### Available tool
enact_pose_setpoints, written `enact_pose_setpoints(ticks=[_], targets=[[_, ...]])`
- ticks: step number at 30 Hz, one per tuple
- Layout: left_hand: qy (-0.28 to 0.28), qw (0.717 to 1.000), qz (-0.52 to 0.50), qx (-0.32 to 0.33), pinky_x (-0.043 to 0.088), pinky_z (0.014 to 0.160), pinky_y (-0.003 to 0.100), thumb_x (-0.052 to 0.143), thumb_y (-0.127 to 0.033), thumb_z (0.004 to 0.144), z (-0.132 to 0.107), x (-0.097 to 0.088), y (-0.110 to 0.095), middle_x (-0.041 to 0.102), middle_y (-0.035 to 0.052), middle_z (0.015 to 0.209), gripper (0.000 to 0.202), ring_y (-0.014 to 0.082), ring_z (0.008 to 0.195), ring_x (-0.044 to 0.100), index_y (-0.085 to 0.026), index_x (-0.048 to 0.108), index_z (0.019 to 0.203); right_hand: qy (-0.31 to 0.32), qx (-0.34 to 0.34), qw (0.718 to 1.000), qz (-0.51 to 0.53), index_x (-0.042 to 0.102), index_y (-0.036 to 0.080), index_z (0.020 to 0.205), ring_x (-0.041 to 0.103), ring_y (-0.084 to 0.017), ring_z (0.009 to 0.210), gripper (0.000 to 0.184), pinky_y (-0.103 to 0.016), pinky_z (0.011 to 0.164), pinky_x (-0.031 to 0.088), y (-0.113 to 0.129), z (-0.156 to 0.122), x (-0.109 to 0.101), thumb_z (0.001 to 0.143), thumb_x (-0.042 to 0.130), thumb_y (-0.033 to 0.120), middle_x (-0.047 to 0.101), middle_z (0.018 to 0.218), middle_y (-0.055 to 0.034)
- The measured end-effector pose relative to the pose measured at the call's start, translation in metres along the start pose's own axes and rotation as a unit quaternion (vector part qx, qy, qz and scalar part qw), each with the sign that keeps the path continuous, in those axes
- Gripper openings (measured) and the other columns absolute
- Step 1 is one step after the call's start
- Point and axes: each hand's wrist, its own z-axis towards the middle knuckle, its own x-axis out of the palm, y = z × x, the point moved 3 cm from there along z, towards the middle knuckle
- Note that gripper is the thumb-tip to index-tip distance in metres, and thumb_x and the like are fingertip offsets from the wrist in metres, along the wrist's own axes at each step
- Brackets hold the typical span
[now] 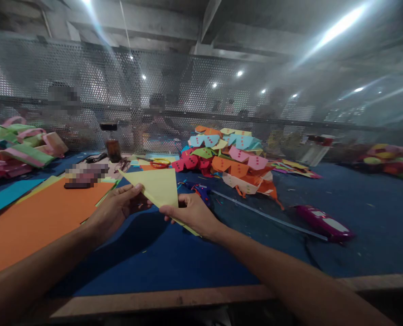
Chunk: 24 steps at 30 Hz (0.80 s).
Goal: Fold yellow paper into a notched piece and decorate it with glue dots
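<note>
A folded sheet of pale yellow paper [160, 186] is held between my two hands above the blue tabletop [194, 267]. My left hand [124, 203] pinches its left edge, the thumb lying on top. At the lower right edge my right hand [187, 213] grips the same sheet, with a narrow strip of it sticking out below the fingers. Just beyond my right hand lies a blue glue gun [201, 192]. Yellow-handled scissors [161, 163] rest behind the paper.
Orange sheets [41, 217] cover the left side. Folded paper shapes with dots [228, 158] are heaped at the back centre. A purple tool [323, 224] lies right, beside a long pale strip [269, 215]. A dark-lidded jar [113, 147] stands before the mesh screen [174, 81].
</note>
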Motion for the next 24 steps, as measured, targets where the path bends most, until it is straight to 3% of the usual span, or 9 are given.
enact_pose_setpoints(ticks=[6, 11, 18, 24], targets=[[0.007, 1.0, -0.018, -0.003, 0.057, 0.075, 0.03, 0.076, -0.036, 0.081, 0.004, -0.005, 0.003, 0.076, 0.0053, 0.079, 0.02, 0.0179, 0.074, 0.069, -0.016, 0.073, 0.083, 0.0, 0.001, 1.0, -0.016, 0.071, 0.014, 0.072, 0.059, -0.012, 0.054, 0.038, -0.022, 0.052, 0.045, 0.0, -0.002, 0.001, 0.07, 0.08, 0.051, 0.07, 0.065, -0.0043], [0.004, 1.0, -0.022, -0.003, 0.058, 0.075, 0.032, 0.076, -0.036, 0.08, 0.003, -0.004, 0.002, 0.076, 0.0059, 0.081, 0.02, 0.0201, 0.076, 0.069, -0.017, 0.074, 0.084, 0.008, -0.025, 0.999, -0.038, 0.072, 0.013, 0.079, 0.059, -0.011, 0.051, 0.033, -0.022, 0.053, 0.047, -0.001, -0.002, 0.002, 0.079, 0.074, 0.046, 0.07, 0.066, -0.0043], [-0.033, 0.999, -0.016, 0.004, 0.056, 0.072, 0.025, 0.073, -0.028, 0.083, 0.002, -0.004, -0.008, 0.076, 0.0039, 0.085, 0.015, 0.0155, 0.074, 0.066, -0.014, 0.072, 0.089, 0.019, -0.033, 0.997, -0.062, 0.07, 0.013, 0.077, 0.061, -0.011, 0.053, 0.023, -0.021, 0.053, 0.048, -0.001, -0.005, 0.005, 0.084, 0.068, 0.035, 0.07, 0.064, -0.0038], [-0.031, 0.999, -0.017, 0.006, 0.058, 0.073, 0.028, 0.073, -0.032, 0.083, 0.006, -0.009, -0.004, 0.076, 0.0056, 0.088, 0.021, 0.0168, 0.075, 0.067, -0.014, 0.072, 0.094, 0.02, -0.038, 0.997, -0.069, 0.068, 0.014, 0.076, 0.061, -0.011, 0.05, 0.022, -0.02, 0.051, 0.049, -0.002, -0.004, 0.006, 0.085, 0.065, 0.033, 0.069, 0.061, -0.0025]])
